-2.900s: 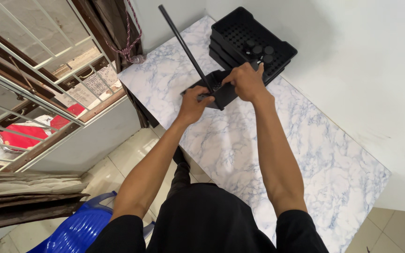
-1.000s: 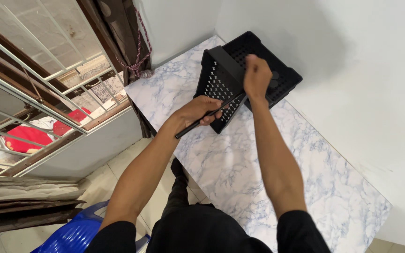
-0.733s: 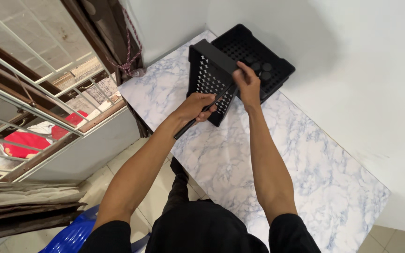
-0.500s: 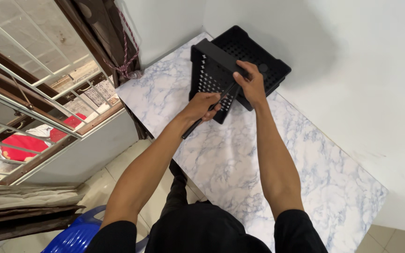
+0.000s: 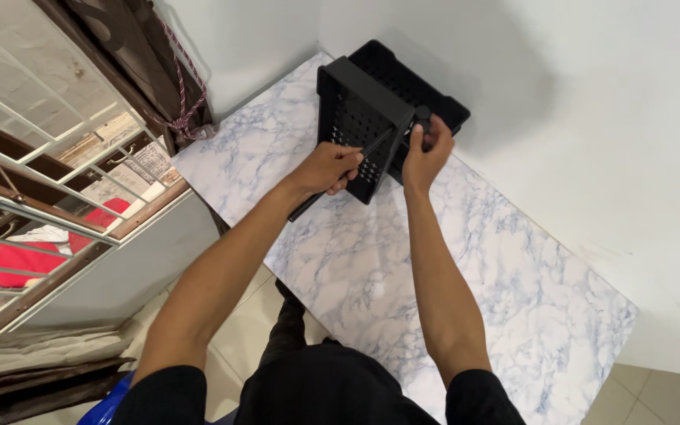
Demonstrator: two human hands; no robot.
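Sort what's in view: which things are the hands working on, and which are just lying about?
In hand:
- left hand gripping a black rod
- right hand on a small black knob
- upright perforated black tray
- second black tray behind it

Lying about:
- marble table
- window grille
- rope

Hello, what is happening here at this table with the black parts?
A person stands at a marble-patterned table in a corner by a barred window. The left hand grips a thin black rod that lies across a perforated black tray, which is tipped up on its edge. The right hand pinches a small black knob at the rod's upper end. A second black tray lies flat behind, against the wall.
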